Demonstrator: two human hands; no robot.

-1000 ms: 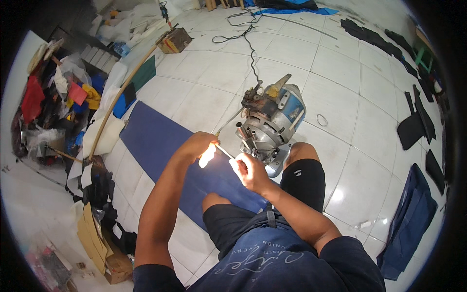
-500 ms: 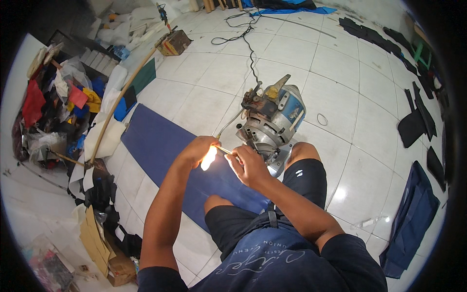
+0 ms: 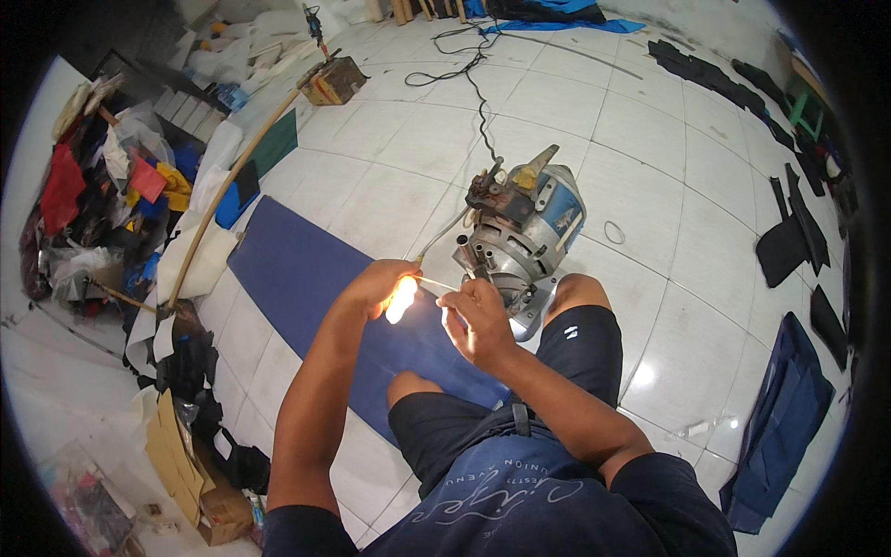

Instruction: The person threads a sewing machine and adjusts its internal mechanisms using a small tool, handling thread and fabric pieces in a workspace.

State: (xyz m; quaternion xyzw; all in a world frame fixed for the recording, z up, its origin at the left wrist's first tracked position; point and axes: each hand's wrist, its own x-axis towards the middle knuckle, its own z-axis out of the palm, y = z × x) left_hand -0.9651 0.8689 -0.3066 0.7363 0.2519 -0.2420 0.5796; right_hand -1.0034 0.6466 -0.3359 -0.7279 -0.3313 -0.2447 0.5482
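Observation:
My left hand [image 3: 382,280] is closed round the head of a small lamp [image 3: 402,301], which glows brightly below my fingers. A thin bent metal neck [image 3: 447,229] runs from this hand to the cutting machine. Between my hands stretches a thin pale stick-like piece [image 3: 434,281]; its left end meets the lamp area, and the glare hides how it joins there. The fingers of my right hand [image 3: 478,320] are closed on its other end. Just beyond my right hand stands the blue and silver cutting machine [image 3: 548,218], with a motor housing and a handle on top.
Dark blue fabric [image 3: 297,265] lies on the tiled floor under my arms. A black cable [image 3: 483,107] trails from the machine toward the back. Piled scraps [image 3: 139,186] and a long pole [image 3: 218,200] are at left. Black pieces [image 3: 784,246] and folded blue fabric [image 3: 780,418] lie at right.
My right hand has shifted slightly and its fingers have curled more; a longer stretch of the thin piece shows between my hands. My left hand has hardly moved.

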